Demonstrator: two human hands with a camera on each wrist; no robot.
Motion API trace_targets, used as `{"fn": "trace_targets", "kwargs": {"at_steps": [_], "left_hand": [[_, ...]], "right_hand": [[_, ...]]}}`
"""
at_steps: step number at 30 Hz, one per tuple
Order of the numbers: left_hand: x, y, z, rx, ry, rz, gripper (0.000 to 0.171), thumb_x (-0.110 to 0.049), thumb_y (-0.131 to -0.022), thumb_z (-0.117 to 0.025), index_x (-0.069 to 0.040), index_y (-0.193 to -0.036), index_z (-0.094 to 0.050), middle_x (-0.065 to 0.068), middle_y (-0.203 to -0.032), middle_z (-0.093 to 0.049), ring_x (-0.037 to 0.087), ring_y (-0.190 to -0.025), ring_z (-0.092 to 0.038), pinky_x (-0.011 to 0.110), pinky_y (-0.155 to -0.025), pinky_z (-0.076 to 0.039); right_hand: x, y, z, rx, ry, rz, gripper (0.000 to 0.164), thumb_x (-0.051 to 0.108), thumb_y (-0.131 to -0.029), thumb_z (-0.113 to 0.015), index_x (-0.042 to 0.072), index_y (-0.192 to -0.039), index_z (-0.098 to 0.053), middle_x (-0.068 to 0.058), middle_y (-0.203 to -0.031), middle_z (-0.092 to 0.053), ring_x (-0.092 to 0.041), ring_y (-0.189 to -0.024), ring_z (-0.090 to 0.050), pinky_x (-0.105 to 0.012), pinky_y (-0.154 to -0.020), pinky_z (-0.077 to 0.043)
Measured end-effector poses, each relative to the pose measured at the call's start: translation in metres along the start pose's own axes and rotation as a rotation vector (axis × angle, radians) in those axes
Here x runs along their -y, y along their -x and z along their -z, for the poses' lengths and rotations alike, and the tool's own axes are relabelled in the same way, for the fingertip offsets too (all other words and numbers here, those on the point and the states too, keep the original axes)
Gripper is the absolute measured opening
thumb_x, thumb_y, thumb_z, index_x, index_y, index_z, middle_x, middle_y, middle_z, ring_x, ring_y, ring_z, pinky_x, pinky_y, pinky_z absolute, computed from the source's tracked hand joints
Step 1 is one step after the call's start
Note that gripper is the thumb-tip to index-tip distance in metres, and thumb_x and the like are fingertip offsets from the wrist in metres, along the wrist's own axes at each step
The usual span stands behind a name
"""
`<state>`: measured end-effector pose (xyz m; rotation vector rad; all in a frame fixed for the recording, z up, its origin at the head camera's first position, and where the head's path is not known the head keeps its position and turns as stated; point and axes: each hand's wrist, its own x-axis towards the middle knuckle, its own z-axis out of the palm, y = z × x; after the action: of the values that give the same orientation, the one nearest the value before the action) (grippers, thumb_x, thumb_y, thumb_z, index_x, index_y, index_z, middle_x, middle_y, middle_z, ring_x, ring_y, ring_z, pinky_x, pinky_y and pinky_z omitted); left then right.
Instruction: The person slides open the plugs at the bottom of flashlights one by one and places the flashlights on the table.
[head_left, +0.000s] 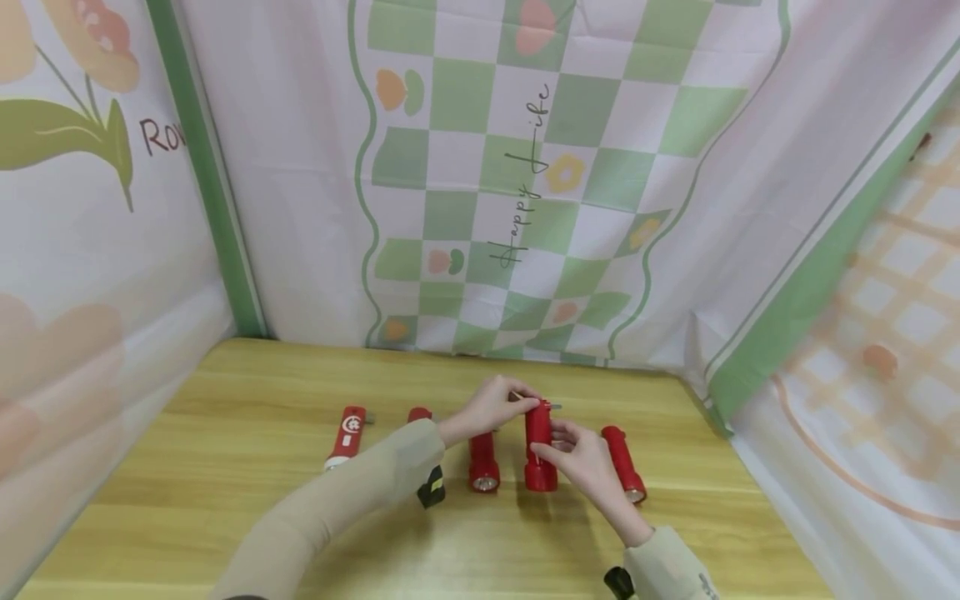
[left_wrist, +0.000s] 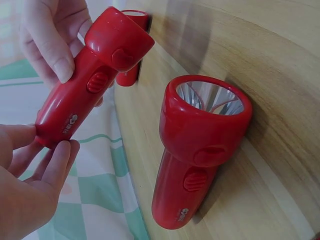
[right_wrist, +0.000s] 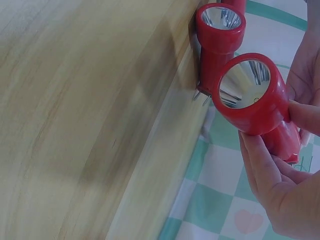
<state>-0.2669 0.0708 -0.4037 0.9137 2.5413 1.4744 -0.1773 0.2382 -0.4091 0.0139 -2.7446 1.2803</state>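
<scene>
Both hands hold one red flashlight [head_left: 538,446] above the table. My left hand [head_left: 491,407] pinches its tail end, where a small metal plug piece sticks out in the head view. My right hand [head_left: 587,462] grips the body near the head, thumb on one side and fingers on the other. In the left wrist view a slide switch and a small white logo show on the held flashlight [left_wrist: 82,95]. Its clear lens and shiny reflector face the right wrist camera. Just left of it lies another red flashlight [head_left: 483,462], lens toward me.
On the wooden table [head_left: 247,392], a red flashlight [head_left: 622,467] lies at right. Farther left are a white-headed one [head_left: 350,432] and a red one [head_left: 420,413] mostly hidden by the left sleeve. A patterned curtain [head_left: 510,208] stands behind the table.
</scene>
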Motion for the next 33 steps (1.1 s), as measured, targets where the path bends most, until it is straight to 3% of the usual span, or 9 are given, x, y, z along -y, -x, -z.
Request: {"fn": "trace_targets", "kwargs": {"at_steps": [8,21,33], "left_hand": [[-0.002,-0.002,-0.002,0.002,-0.014,0.026,0.019,-0.017,-0.096,-0.064,-0.007,-0.107,-0.076,0.009,-0.106,-0.077,0.021,-0.092,-0.072,0.019,-0.076,-0.055],[-0.001,-0.008,-0.005,-0.007,-0.052,0.015,0.019,-0.017,-0.096,-0.065,-0.007,-0.107,-0.076,0.008,-0.106,-0.077,0.021,-0.092,-0.072,0.018,-0.077,-0.055],[0.006,-0.015,-0.009,0.008,-0.065,-0.011,0.018,-0.015,-0.095,-0.064,-0.006,-0.106,-0.076,0.009,-0.105,-0.077,0.021,-0.096,-0.071,0.020,-0.080,-0.056]], "right_hand": [[-0.003,-0.003,-0.001,-0.004,0.013,0.000,0.046,0.021,-0.085,-0.078,-0.005,-0.121,-0.066,-0.022,-0.109,-0.073,-0.031,-0.097,-0.073,-0.039,-0.085,-0.061],[-0.003,-0.004,0.002,0.027,-0.007,-0.022,0.049,0.022,-0.088,-0.075,-0.007,-0.126,-0.062,-0.025,-0.115,-0.071,-0.034,-0.102,-0.072,-0.040,-0.086,-0.061],[-0.006,-0.007,0.002,0.041,-0.034,-0.037,0.044,0.019,-0.090,-0.072,-0.006,-0.124,-0.063,-0.023,-0.112,-0.072,-0.031,-0.098,-0.073,-0.033,-0.075,-0.063]]}}
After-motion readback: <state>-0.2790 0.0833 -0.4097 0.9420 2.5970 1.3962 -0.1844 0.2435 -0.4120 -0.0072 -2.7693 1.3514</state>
